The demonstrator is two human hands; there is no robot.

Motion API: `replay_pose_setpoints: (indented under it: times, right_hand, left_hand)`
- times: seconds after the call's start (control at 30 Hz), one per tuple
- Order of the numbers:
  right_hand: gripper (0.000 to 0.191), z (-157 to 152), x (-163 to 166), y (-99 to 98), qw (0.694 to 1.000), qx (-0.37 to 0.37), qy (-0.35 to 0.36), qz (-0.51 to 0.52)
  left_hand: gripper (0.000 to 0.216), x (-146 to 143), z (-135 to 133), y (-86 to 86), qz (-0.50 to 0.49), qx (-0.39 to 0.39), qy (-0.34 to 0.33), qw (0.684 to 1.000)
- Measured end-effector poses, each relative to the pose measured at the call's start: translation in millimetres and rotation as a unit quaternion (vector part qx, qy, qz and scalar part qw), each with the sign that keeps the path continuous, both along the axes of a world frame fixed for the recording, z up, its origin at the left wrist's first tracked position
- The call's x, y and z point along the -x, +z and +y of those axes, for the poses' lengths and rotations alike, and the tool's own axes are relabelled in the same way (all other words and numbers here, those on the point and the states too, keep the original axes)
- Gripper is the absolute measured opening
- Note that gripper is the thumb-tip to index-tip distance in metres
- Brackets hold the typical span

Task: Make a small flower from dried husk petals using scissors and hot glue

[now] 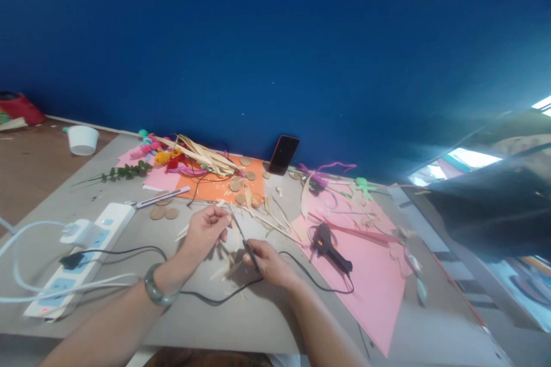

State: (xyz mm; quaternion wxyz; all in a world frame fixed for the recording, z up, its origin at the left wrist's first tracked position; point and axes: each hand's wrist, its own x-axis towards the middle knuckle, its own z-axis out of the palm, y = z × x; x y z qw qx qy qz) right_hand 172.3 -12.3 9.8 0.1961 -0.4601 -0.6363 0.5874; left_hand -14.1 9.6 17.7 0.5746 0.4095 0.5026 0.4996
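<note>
Near the middle of the table, my left hand (pixel 209 229) is closed in a pinch. Whatever lies between its fingertips is too small to make out. My right hand (pixel 270 262) is wrapped round a slim dark tool with a narrow tip (pixel 244 239). That tip points up and left, close to my left fingertips. Pale dried husk scraps (pixel 228 266) lie on the table beneath both hands. Beyond them a bundle of dried husk strips (pixel 206 156) and several wooden discs (pixel 236 184) rest on and around orange paper (pixel 210 190).
A black glue gun (pixel 329 246) lies on pink paper (pixel 370 287) at right, its cable running under my hands. A white power strip (pixel 92 255) with plugs is at left. A phone (pixel 284 154) leans against the blue wall. A utility knife (pixel 163 197) and green sprig (pixel 124 172) lie left.
</note>
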Motion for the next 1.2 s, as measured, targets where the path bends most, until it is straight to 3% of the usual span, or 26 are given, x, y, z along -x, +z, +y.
replay_pose_setpoints:
  times: [0.67,0.77,0.97,1.2]
  right_hand:
    - [0.041,0,-1,7.9,0.999,0.006,-0.033,0.010]
    - [0.043,0,0,8.8,0.996,-0.003,-0.067,0.066]
    - [0.041,3,1,2.9,0.963,-0.050,-0.224,0.139]
    - [0.031,2,3,-3.8,0.967,-0.036,-0.214,0.135]
  left_hand:
    - [0.023,1,0,-0.7,-0.020,0.011,0.001,1.000]
    - [0.023,0,0,-0.9,-0.028,0.016,-0.028,0.999]
    - [0.019,-5,-5,-7.5,-0.007,0.033,-0.137,0.990]
    - [0.015,-12,-12,-7.6,0.055,0.006,-0.197,0.979]
